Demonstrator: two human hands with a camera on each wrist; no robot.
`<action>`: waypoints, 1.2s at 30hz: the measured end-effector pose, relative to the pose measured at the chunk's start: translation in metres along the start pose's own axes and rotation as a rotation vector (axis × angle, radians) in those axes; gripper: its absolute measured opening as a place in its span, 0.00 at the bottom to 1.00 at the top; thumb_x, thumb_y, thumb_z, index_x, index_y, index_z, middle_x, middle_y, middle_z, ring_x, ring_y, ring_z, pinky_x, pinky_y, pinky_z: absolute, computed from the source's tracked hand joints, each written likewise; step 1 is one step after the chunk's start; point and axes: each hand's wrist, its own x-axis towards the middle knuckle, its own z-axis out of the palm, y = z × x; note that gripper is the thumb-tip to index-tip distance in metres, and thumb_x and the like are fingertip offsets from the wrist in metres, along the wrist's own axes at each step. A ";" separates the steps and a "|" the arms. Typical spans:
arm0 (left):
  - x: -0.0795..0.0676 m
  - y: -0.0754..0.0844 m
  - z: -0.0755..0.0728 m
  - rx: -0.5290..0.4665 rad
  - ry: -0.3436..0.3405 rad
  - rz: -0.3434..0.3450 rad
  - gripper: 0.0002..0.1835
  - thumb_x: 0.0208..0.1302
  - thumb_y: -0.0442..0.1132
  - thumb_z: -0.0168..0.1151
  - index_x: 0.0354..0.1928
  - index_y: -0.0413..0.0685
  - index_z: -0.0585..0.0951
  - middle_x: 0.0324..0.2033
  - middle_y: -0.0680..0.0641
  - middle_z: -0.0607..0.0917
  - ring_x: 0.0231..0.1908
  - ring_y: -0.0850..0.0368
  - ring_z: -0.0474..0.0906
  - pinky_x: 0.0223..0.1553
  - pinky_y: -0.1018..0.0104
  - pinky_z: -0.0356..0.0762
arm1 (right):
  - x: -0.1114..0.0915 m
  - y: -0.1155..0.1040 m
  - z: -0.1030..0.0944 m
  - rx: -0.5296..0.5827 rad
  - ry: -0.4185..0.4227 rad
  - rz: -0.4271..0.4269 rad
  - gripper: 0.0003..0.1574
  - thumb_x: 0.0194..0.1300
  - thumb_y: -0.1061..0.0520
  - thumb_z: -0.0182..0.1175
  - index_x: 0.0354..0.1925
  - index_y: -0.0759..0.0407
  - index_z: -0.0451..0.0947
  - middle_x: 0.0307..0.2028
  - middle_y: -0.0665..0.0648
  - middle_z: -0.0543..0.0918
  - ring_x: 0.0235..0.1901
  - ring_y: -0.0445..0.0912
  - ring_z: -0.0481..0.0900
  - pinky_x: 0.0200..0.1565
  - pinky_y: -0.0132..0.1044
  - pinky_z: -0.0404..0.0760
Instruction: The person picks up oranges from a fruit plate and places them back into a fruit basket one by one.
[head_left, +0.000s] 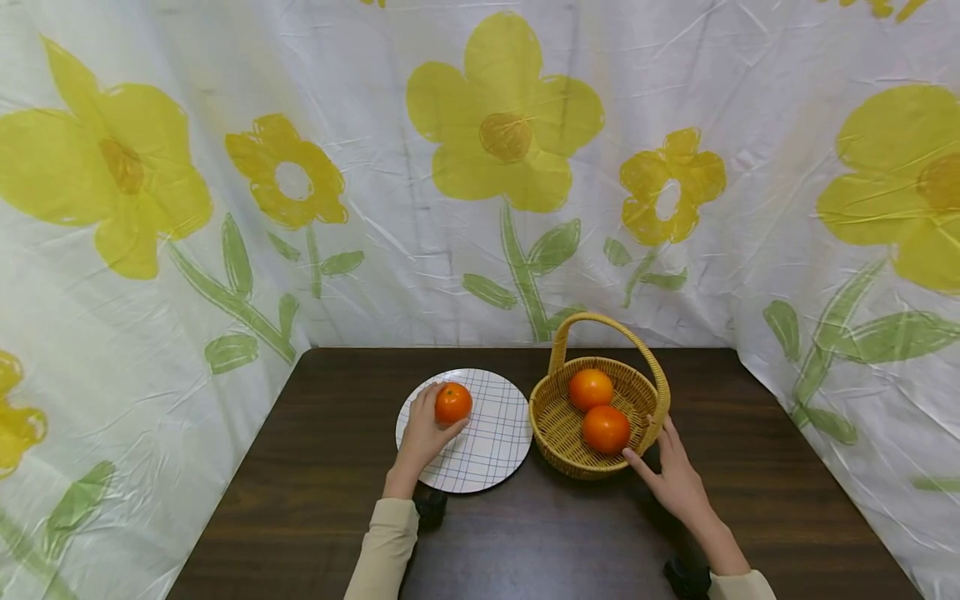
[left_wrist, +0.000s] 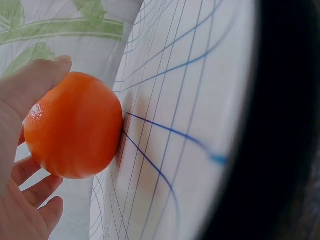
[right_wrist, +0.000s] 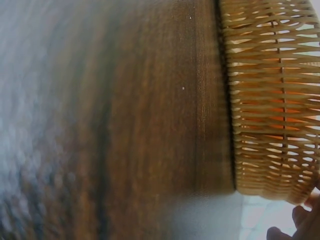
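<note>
My left hand (head_left: 422, 435) holds a round orange-red tomato (head_left: 453, 403) over the left part of a white plate (head_left: 487, 450) with thin blue grid lines. In the left wrist view, the thumb lies along one side of the tomato (left_wrist: 75, 125) and the fingers curl round the other, while its far side is right at the plate's surface. A wicker basket (head_left: 555, 417) with a tall handle stands just right of the plate. Two more tomatoes (head_left: 590, 389) lie inside it. My right hand (head_left: 677, 479) grips the basket's right rim beside the handle base, thumb at the near edge.
The dark wooden table (head_left: 315, 483) extends to both sides and in front of the plate. A white cloth (head_left: 390, 275) printed with yellow flowers hangs behind the table and along its sides.
</note>
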 end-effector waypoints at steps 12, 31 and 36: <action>0.007 -0.006 0.003 -0.015 -0.010 0.010 0.41 0.48 0.49 0.72 0.63 0.44 0.65 0.59 0.39 0.67 0.55 0.41 0.68 0.52 0.44 0.72 | 0.001 0.001 0.001 0.003 -0.003 -0.003 0.51 0.63 0.39 0.56 0.72 0.53 0.43 0.73 0.57 0.37 0.66 0.66 0.51 0.48 0.73 0.62; 0.011 -0.004 0.008 -0.061 0.052 0.063 0.40 0.49 0.46 0.71 0.61 0.40 0.65 0.55 0.36 0.69 0.50 0.39 0.70 0.48 0.41 0.72 | 0.000 0.001 0.001 0.002 -0.003 -0.002 0.50 0.63 0.38 0.55 0.73 0.50 0.42 0.73 0.57 0.36 0.66 0.66 0.51 0.46 0.73 0.63; 0.014 -0.003 0.007 -0.098 0.013 -0.006 0.41 0.47 0.44 0.73 0.63 0.42 0.65 0.58 0.38 0.69 0.53 0.41 0.70 0.53 0.43 0.70 | 0.000 0.001 0.001 -0.002 -0.003 0.002 0.50 0.63 0.38 0.55 0.72 0.53 0.44 0.73 0.57 0.37 0.66 0.66 0.51 0.46 0.73 0.63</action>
